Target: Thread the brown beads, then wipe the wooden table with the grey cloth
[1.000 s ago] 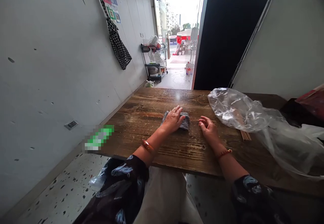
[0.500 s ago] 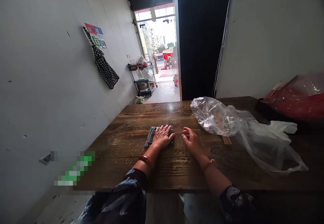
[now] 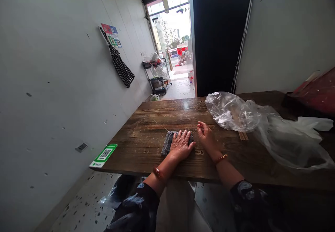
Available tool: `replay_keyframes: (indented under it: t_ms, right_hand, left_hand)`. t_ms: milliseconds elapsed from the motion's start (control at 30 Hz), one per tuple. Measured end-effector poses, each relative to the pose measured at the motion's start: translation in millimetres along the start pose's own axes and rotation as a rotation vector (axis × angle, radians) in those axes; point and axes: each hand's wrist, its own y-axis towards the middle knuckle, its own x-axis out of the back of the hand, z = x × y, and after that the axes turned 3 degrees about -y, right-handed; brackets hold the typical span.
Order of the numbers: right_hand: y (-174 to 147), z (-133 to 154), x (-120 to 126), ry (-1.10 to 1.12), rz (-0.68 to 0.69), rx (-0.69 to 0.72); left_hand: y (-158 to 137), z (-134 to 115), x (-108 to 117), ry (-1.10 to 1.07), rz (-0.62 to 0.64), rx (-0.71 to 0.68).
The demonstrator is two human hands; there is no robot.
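Observation:
My left hand (image 3: pixel 181 144) lies flat, fingers spread, on a folded dark grey cloth (image 3: pixel 166 145) on the brown wooden table (image 3: pixel 136 129). Most of the cloth is hidden under the palm and fingers. Close by on the right, my right hand (image 3: pixel 208 139) rests at the tabletop with loosely bent fingers and no object visible in it. A pale strand (image 3: pixel 160 125) lies beside the cloth's far edge.
Right of my hands, a clear plastic bag (image 3: pixel 227 115) lies partly over several wooden sticks (image 3: pixel 243 135). A red package (image 3: pixel 318 90) sits at the far right. A green QR-code card (image 3: pixel 106 154) marks the left corner. Beyond stands a trolley (image 3: pixel 158 74) near the doorway.
The view has turned slightly left and down. My left hand and the cloth have slid towards the table's near edge. The right hand stays in about the same place.

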Motion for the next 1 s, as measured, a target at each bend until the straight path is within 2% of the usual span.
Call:
replay_keyframes:
  t_ms: [200,367,533,767,1000]
  right_hand:
    - [-3.7,1.7,4.6,-0.006,-0.029,-0.003]
    - [-5.5,-2.0,8.3,0.009,-0.040,-0.035]
    - [-7.2,-5.1,11.7,-0.001,-0.029,-0.046]
    - [-5.8,-5.7,11.1,-0.018,0.000,-0.059]
    - [-3.5,-4.3,4.4,-0.064,0.078,-0.036]
  left_hand:
    - [-40.7,-37.3,-4.0,-0.082,0.042,-0.160]
    - [-43.4,-44.3,-9.6,-0.124,-0.001,-0.287]
    - [-19.7,-25.9,-12.7,-0.095,-0.062,-0.335]
    - [29.5,8.1,-11.6,-0.076,-0.080,-0.196]
    - [70.3,49.4,3.4,-0.077,-0.061,-0.033]
